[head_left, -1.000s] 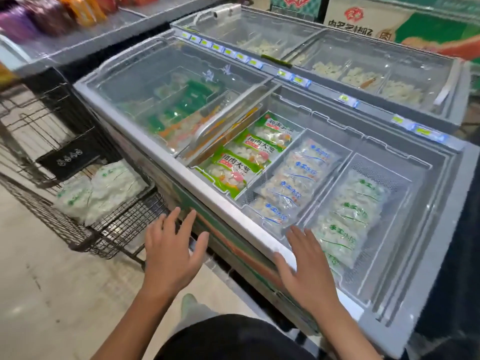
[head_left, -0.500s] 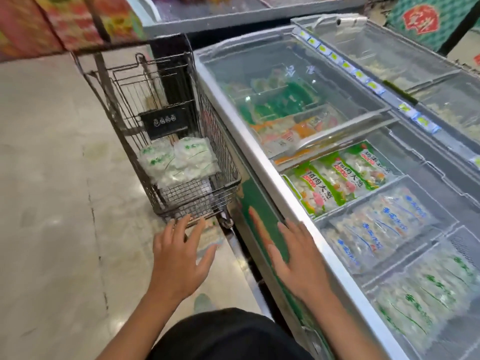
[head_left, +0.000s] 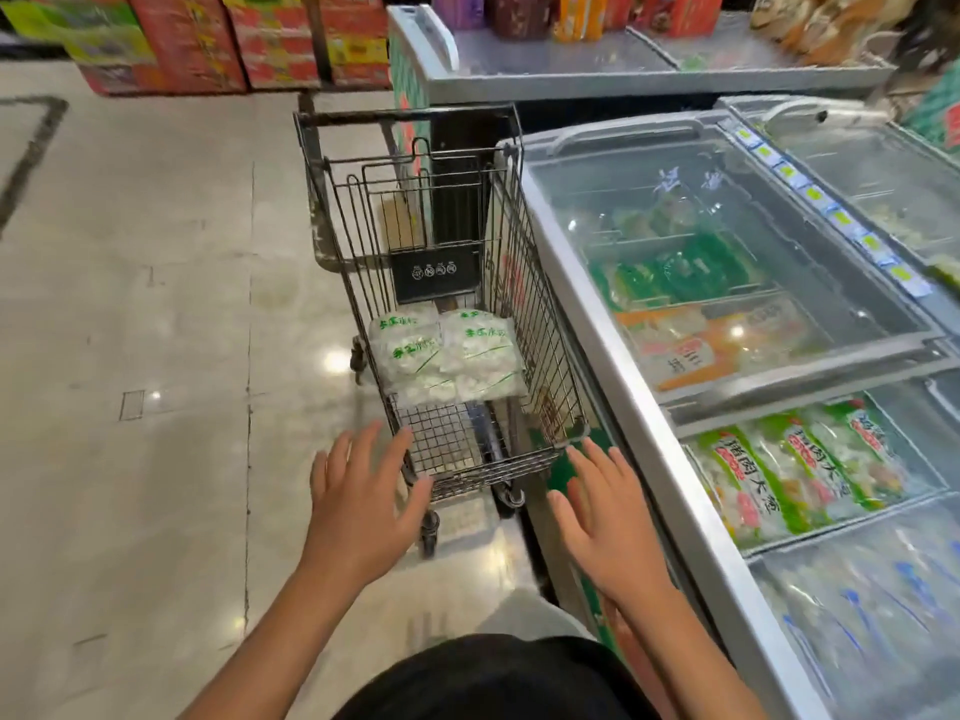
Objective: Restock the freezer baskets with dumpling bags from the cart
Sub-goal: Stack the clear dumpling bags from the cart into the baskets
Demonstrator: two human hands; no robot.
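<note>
Both my hands hover released, fingers spread: left hand [head_left: 363, 504] and right hand [head_left: 613, 527] at cart [head_left: 540, 356] front edge. Dumpling bags [head_left: 447, 353] in cart, 12 o'clock; freezer [head_left: 649, 418] at 3 o'clock.

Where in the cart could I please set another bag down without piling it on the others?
The near end of the cart floor is bare mesh, bordered by the front wall next to both hands and by the dumpling bags behind. The far end is crowded: the bags lie side by side and stacked, under the black sign.
</note>
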